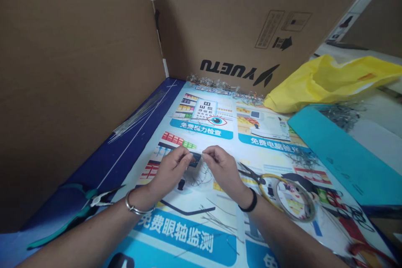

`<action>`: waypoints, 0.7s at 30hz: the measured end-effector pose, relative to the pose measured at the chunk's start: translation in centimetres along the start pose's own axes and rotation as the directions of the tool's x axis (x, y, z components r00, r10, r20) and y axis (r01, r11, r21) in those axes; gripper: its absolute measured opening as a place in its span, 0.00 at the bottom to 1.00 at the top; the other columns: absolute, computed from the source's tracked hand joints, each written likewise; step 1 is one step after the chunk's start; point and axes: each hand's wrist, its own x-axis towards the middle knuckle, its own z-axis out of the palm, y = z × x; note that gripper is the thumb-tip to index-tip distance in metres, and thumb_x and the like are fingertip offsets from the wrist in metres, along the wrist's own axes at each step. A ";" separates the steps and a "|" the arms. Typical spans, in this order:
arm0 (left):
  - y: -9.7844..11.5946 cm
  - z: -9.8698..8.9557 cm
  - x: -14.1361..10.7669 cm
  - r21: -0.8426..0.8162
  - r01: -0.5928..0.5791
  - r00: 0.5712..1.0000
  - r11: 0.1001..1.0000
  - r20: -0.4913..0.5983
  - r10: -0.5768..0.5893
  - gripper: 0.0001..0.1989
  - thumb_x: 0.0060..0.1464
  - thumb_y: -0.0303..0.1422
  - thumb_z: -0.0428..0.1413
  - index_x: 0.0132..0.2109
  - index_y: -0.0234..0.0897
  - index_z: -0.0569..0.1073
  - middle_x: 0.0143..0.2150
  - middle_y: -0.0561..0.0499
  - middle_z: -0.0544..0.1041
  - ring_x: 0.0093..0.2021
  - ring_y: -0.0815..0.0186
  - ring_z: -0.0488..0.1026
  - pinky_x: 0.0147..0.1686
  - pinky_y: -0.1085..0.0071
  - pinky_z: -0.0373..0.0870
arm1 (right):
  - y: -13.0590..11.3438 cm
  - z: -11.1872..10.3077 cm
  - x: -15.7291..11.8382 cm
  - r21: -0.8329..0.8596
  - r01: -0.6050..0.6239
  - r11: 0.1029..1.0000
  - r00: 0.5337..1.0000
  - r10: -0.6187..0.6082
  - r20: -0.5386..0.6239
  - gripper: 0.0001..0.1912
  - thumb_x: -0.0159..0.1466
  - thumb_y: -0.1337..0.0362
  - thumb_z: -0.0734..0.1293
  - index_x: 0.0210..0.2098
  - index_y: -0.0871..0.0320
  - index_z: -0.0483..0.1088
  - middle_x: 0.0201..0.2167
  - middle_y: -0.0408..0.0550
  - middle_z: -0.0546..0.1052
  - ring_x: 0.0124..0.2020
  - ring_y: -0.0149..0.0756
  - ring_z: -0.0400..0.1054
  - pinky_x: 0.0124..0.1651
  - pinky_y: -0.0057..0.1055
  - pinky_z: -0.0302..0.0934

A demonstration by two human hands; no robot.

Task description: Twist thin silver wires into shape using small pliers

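Thin wire (201, 179) | looking hair-fine, greyish, curling in loose, uneven loops | lying over the printed worktop (149, 146), just below and between the hands | left hand (171, 168) and right hand (223, 169) each pressing thumb to forefinger, whatever they're pinching being too tiny to make out

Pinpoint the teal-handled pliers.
Head view, lower left: the teal-handled pliers lie just left of the person's left forearm, tips toward the silver bracelet.
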 end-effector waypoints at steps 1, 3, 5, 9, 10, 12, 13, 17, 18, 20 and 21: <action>0.0 0.0 0.0 0.015 -0.009 1.000 1.000 -0.001 0.009 0.11 0.58 0.36 0.47 0.30 0.37 0.67 0.26 0.54 0.68 0.28 0.67 0.65 0.29 0.73 0.61 | 0.0 0.0 -0.1 0.005 0.008 1.000 1.000 -0.008 0.001 0.05 0.60 0.62 0.62 0.32 0.56 0.67 0.26 0.41 0.72 0.25 0.29 0.64 0.29 0.25 0.59; 0.0 0.0 -0.1 0.035 -0.028 1.000 0.999 0.005 0.028 0.11 0.59 0.35 0.46 0.30 0.37 0.66 0.26 0.53 0.67 0.29 0.67 0.65 0.30 0.73 0.61 | -0.2 0.1 -0.3 0.015 0.023 1.000 1.000 -0.023 0.005 0.04 0.60 0.62 0.62 0.32 0.56 0.67 0.26 0.41 0.72 0.26 0.29 0.64 0.29 0.25 0.59; 0.0 0.1 -0.1 0.045 -0.050 0.999 0.998 0.013 0.049 0.12 0.59 0.35 0.45 0.29 0.37 0.64 0.27 0.53 0.66 0.29 0.67 0.64 0.30 0.73 0.61 | -0.3 0.0 -0.4 0.021 0.033 0.999 0.999 -0.033 0.018 0.04 0.61 0.63 0.62 0.32 0.56 0.67 0.26 0.41 0.71 0.26 0.28 0.63 0.29 0.25 0.58; 0.0 0.1 -0.1 0.056 -0.087 0.996 0.995 0.029 0.086 0.13 0.60 0.37 0.44 0.28 0.38 0.62 0.26 0.54 0.64 0.29 0.66 0.63 0.29 0.73 0.59 | -0.6 0.0 -0.7 0.016 0.041 0.999 0.998 -0.041 0.046 0.03 0.61 0.63 0.63 0.32 0.56 0.67 0.26 0.41 0.71 0.26 0.28 0.64 0.30 0.25 0.59; 0.1 0.1 -0.1 0.055 -0.092 0.995 0.994 0.033 0.090 0.13 0.60 0.36 0.44 0.28 0.38 0.62 0.26 0.54 0.64 0.29 0.66 0.63 0.29 0.73 0.59 | -0.6 0.1 -0.7 0.015 0.044 0.999 0.998 -0.045 0.049 0.03 0.61 0.63 0.63 0.32 0.56 0.67 0.26 0.41 0.72 0.27 0.29 0.64 0.30 0.25 0.59; 0.0 0.1 -0.1 0.049 -0.093 0.995 0.994 0.037 0.091 0.13 0.60 0.36 0.44 0.28 0.38 0.62 0.26 0.54 0.64 0.29 0.66 0.63 0.30 0.72 0.59 | -0.5 0.1 -0.7 0.022 0.049 0.999 0.997 -0.050 0.053 0.03 0.61 0.63 0.63 0.33 0.56 0.67 0.26 0.41 0.72 0.27 0.29 0.65 0.30 0.26 0.59; 0.0 0.1 -0.1 0.043 -0.092 0.995 0.995 0.038 0.090 0.13 0.60 0.35 0.44 0.28 0.38 0.62 0.26 0.54 0.64 0.29 0.67 0.63 0.30 0.72 0.59 | -0.5 0.1 -0.6 0.027 0.052 0.998 0.997 -0.054 0.056 0.04 0.61 0.63 0.63 0.33 0.56 0.68 0.27 0.41 0.73 0.27 0.29 0.65 0.30 0.26 0.60; -0.3 0.2 -0.1 0.015 -0.089 0.994 0.996 0.059 0.088 0.12 0.60 0.35 0.44 0.29 0.38 0.62 0.26 0.55 0.63 0.29 0.67 0.62 0.30 0.72 0.58 | -0.4 0.0 -0.5 -0.007 0.142 0.990 0.987 -0.141 0.075 0.05 0.62 0.63 0.63 0.35 0.55 0.71 0.31 0.43 0.75 0.32 0.31 0.68 0.36 0.27 0.62; -0.3 0.2 -0.1 0.010 -0.091 0.994 0.996 0.064 0.091 0.12 0.60 0.36 0.44 0.29 0.38 0.62 0.26 0.55 0.64 0.29 0.67 0.62 0.30 0.72 0.58 | -0.3 0.0 -0.4 -0.021 0.179 0.984 0.981 -0.176 0.086 0.06 0.62 0.63 0.63 0.36 0.55 0.72 0.31 0.44 0.75 0.33 0.31 0.68 0.37 0.28 0.62; -0.4 0.2 -0.1 0.000 -0.092 0.993 0.996 0.072 0.092 0.12 0.60 0.35 0.44 0.29 0.37 0.63 0.26 0.55 0.64 0.28 0.67 0.62 0.30 0.72 0.58 | -0.3 0.0 -0.4 -0.035 0.243 0.969 0.965 -0.238 0.106 0.07 0.63 0.64 0.63 0.36 0.54 0.73 0.31 0.44 0.75 0.33 0.31 0.69 0.38 0.28 0.62; -0.4 0.2 -0.1 -0.008 -0.090 0.993 0.996 0.075 0.091 0.12 0.60 0.35 0.44 0.29 0.37 0.62 0.26 0.55 0.64 0.28 0.67 0.61 0.30 0.72 0.57 | -0.2 0.0 -0.4 -0.036 0.268 0.963 0.958 -0.262 0.113 0.07 0.63 0.64 0.63 0.37 0.54 0.73 0.31 0.44 0.75 0.33 0.31 0.69 0.38 0.28 0.62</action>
